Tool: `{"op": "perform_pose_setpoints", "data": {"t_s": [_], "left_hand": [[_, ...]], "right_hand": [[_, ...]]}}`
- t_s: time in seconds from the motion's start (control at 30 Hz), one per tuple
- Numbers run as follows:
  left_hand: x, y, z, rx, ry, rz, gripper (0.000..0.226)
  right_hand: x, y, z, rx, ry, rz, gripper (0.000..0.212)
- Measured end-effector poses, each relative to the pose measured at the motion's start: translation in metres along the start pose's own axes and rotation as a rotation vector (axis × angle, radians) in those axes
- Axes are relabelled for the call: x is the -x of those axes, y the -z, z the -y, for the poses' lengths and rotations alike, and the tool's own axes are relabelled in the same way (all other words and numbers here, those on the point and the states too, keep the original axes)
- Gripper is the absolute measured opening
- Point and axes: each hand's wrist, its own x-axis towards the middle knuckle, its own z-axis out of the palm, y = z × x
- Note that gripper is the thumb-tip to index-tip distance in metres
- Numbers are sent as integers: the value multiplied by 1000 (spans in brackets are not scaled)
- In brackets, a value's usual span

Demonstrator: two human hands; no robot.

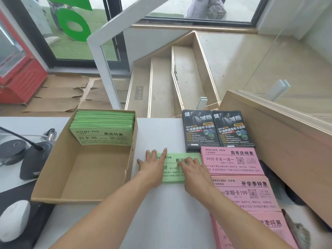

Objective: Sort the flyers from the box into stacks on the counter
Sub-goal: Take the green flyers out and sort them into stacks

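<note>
A cardboard box [86,177] stands on the white counter [161,221], with a thick pile of green flyers [103,128] leaning at its far end. A small stack of green flyers [177,170] lies on the counter right of the box. My left hand [152,166] lies flat on its left part, fingers straight. My right hand [195,172] presses on its right part, fingers slightly bent. To the right lie stacks of pink flyers [231,160] and, behind them, two stacks of black flyers [217,130].
A desk microphone [34,159] and cables sit left of the box, a white mouse [14,220] at the near left. A wooden ledge with a glass panel [280,133] borders the counter's right side. Stairs [161,83] descend beyond the counter's far edge.
</note>
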Motion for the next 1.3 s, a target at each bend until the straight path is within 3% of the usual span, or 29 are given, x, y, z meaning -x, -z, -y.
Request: {"op": "perform_pose_setpoints", "data": {"t_s": [0.1, 0.33, 0.5, 0.6, 0.67, 0.73, 0.87, 1.0, 1.3], "left_hand": [[3, -1, 1, -14, -55, -92, 106], [20, -3, 3, 97, -108, -84, 108], [54, 13, 4, 310, -255, -332, 109], [83, 26, 17, 547, -378, -600, 89], [96, 29, 37, 681, -358, -786, 74], [100, 26, 66, 824, -241, -872, 61], [103, 16, 128, 1014, 30, -778, 54], [98, 4, 184, 973, 185, -708, 57], [55, -2, 237, 1144, 208, -540, 68]], "right_hand": [[4, 0, 1, 0, -11, -9, 63], [13, -1, 6, -58, -70, -29, 75], [17, -3, 12, -70, -102, 73, 66], [13, 7, 11, -47, -108, 151, 63], [7, 20, 18, -59, -112, 109, 59], [-2, 36, 37, -161, -70, -40, 51], [-23, 56, 97, -376, 166, -277, 40], [-51, 63, 148, -290, 274, -337, 48], [-108, 65, 193, 106, 200, -263, 70]]}}
